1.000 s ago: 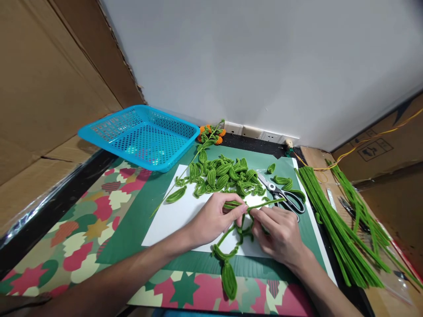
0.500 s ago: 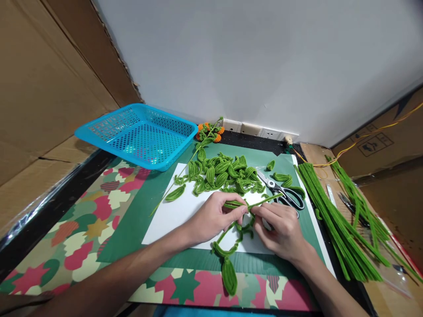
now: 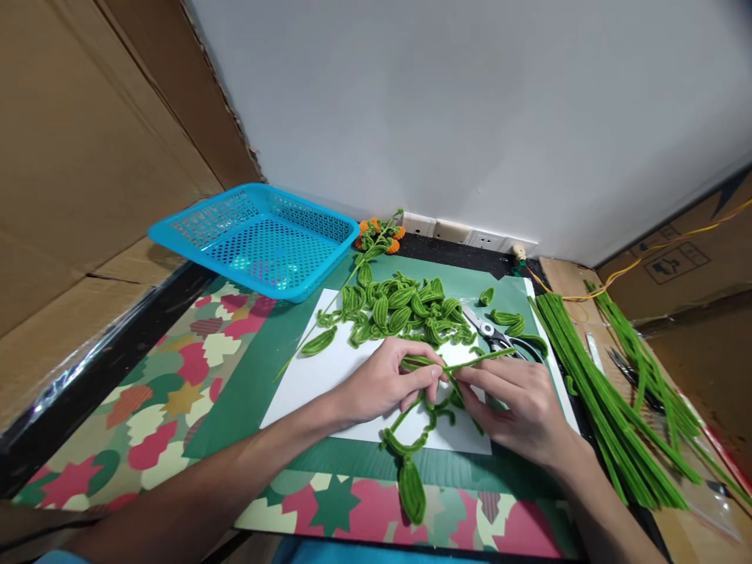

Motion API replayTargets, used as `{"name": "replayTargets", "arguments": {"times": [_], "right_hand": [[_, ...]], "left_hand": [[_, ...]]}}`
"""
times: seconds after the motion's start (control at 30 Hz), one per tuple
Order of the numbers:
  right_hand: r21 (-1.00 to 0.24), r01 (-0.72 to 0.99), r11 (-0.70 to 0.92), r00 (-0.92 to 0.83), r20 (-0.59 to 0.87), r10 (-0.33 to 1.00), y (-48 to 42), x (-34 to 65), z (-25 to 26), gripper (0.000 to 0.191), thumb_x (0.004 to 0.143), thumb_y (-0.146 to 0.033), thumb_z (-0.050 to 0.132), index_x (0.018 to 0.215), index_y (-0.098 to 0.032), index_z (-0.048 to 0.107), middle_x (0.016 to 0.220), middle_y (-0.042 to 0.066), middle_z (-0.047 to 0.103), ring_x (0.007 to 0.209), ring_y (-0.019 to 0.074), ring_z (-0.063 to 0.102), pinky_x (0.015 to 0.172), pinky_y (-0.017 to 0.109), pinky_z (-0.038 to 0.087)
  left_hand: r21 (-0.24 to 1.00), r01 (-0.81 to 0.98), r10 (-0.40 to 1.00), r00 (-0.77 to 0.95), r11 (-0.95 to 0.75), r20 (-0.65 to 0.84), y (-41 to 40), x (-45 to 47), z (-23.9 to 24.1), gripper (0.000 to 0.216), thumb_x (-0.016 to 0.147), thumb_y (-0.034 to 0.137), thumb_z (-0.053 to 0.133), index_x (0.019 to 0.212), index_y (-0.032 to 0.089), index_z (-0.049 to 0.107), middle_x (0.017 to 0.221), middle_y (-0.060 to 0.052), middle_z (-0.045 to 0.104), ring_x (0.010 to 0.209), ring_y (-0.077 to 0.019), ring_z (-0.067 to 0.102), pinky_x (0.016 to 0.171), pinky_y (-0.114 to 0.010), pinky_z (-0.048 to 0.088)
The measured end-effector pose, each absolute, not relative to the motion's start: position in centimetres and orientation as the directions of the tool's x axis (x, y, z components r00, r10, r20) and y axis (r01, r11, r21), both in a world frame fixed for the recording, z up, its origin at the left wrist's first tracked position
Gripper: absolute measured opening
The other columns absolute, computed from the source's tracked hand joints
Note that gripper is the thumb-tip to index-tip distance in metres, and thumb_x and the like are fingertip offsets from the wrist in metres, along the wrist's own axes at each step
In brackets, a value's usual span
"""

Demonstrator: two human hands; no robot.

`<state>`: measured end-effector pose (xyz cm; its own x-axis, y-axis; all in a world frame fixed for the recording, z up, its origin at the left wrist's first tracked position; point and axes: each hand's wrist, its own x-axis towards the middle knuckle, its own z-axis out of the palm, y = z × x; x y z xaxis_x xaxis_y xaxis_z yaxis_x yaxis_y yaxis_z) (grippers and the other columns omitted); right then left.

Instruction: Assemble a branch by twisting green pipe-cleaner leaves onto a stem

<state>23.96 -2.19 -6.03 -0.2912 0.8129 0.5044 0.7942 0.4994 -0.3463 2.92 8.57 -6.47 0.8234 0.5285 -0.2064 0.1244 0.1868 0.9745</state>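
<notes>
My left hand (image 3: 391,384) pinches a leaf made of green pipe cleaner (image 3: 416,362) between thumb and fingers. A straight green pipe cleaner stem (image 3: 482,359) runs rightward from the pinch. My right hand (image 3: 520,399) has its fingertips closed on the pipe cleaner close beside the left fingertips; the exact grip is partly hidden. Below the hands hangs a branch of curled green pipe cleaner (image 3: 405,448), ending in a leaf (image 3: 412,491) over the patterned mat. Beyond them lies a pile of green leaves (image 3: 399,301) on white paper (image 3: 297,399).
Scissors (image 3: 497,335) lie behind my right hand. A blue basket (image 3: 294,294) stands back left, near a stem with orange flowers (image 3: 392,245). Bundled green pipe cleaners (image 3: 599,399) and pliers (image 3: 626,368) lie to the right. A yellow cable (image 3: 616,278) runs by the wall.
My right hand has shifted slightly right and turned flatter, its fingers more stretched along the pipe cleaner. A strand now slants down below it. The left hand keeps its pinch; the whole view moved slightly.
</notes>
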Motion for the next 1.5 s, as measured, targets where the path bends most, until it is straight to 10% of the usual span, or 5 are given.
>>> {"name": "replayTargets", "arguments": {"times": [0.23,0.63,1.5], "right_hand": [[-0.145,0.884,0.445,-0.325,0.492,0.807,-1.8,23.3,-4.0,0.011,0.097,-0.012,0.064,0.091,-0.018,0.072,0.069,-0.001,0.07,0.06,0.0135,0.065,0.063,0.03,0.038],[-0.152,0.917,0.37,-0.288,0.39,0.875,-2.5,21.4,-1.4,0.01,0.09,-0.017,0.064,0.094,-0.023,0.071,0.075,-0.002,0.074,0.067,0.0163,0.07,0.066,0.032,0.037],[-0.101,0.932,0.348,-0.31,0.27,0.911,-2.6,22.0,-2.6,0.017,0.1,-0.032,0.071,0.087,-0.022,0.072,0.067,-0.002,0.074,0.058,0.0168,0.069,0.064,0.034,0.037]], "left_hand": [[0.981,0.131,0.536,0.823,0.143,-0.188,8.6,2.8,-6.1,0.027,0.095,0.037,0.068,0.085,0.013,0.075,0.07,-0.003,0.068,0.048,-0.0077,0.047,0.043,-0.02,0.031],[0.993,0.063,0.499,0.86,0.102,-0.105,9.1,1.8,-5.5,0.027,0.091,0.033,0.073,0.078,0.01,0.08,0.055,0.002,0.05,0.053,-0.0092,0.037,0.05,-0.025,0.026],[0.98,0.103,0.475,0.88,-0.169,-0.011,8.7,2.3,-5.6,0.022,0.091,0.021,0.067,0.075,0.014,0.081,0.071,-0.004,0.073,0.067,-0.0156,0.059,0.063,-0.026,0.042]]}}
